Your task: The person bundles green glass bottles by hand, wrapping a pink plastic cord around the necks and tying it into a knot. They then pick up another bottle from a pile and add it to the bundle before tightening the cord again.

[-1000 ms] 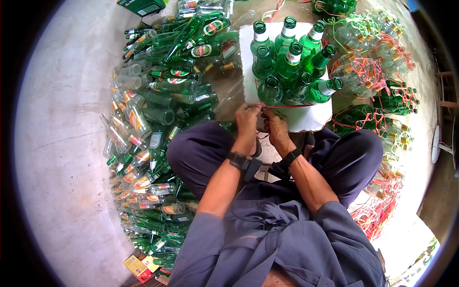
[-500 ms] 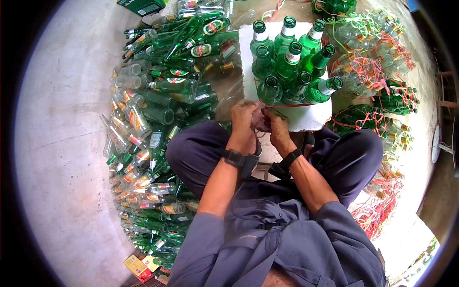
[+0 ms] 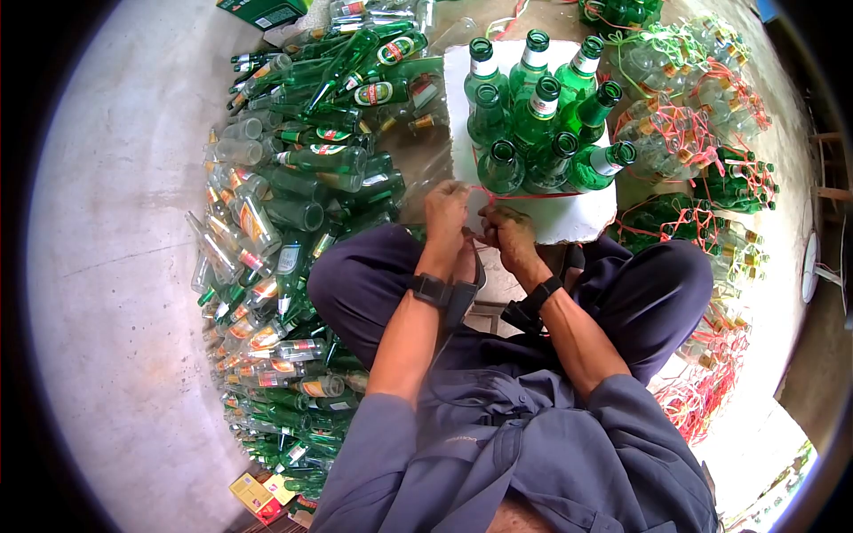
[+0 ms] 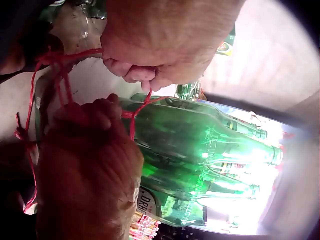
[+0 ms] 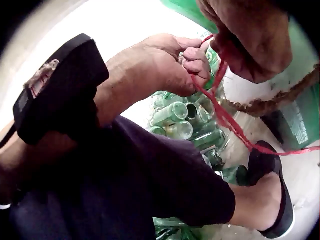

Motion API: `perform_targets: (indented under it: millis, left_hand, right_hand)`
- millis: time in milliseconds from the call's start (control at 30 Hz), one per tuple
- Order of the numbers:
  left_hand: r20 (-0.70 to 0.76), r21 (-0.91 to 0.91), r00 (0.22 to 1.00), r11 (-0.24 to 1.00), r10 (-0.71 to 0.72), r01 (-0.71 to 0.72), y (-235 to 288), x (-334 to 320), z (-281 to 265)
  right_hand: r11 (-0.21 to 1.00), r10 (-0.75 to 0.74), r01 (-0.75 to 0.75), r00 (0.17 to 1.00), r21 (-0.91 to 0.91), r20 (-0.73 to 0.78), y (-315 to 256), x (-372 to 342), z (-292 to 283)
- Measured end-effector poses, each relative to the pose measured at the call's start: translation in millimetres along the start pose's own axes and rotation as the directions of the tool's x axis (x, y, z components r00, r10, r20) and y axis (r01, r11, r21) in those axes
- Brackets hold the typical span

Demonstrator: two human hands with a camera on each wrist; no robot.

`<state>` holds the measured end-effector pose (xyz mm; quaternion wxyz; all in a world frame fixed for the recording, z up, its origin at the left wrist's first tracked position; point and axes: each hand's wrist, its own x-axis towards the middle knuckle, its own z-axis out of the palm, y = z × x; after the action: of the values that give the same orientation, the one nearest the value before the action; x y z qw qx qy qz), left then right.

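A group of green glass bottles (image 3: 535, 124) stands on a white board (image 3: 569, 219), and red string (image 4: 132, 117) runs round their lower part. At the near left corner of the group, my left hand (image 3: 446, 213) grips an end of the string with curled fingers. Close beside it, my right hand (image 3: 513, 235) pinches string between thumb and fingers in front of the nearest bottles. Slack strands of red string (image 5: 225, 117) hang between and below both hands in the right wrist view. The right fingertips are partly hidden there.
A large heap of loose green and clear bottles (image 3: 302, 213) lies to the left. Clear bottle bundles tied with red string (image 3: 666, 138) stand on the right, above a tangle of red string (image 3: 702, 391). A green box (image 3: 267, 11) is at the far left.
My left hand has moved a little left and away from my right hand, drawing out the string. My right hand stays near the same spot; the bottles have not moved.
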<state>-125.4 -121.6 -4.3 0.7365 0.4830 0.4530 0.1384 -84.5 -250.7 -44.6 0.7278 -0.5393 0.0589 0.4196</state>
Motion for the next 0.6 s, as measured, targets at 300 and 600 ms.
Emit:
perform_targets:
  millis: [300, 600]
  left_hand:
    - [0.100, 0.001, 0.995, 1.000, 0.003, -0.003, 7, 10, 12]
    - [0.123, 0.129, 0.988, 0.986, 0.088, -0.104, 5, 20, 14]
  right_hand:
    - [0.476, -0.437, 0.510, 0.844, -0.716, 0.311, 20, 15, -2]
    - [0.842, -0.244, 0.259, 0.965, -0.473, 0.095, 67, 44, -10]
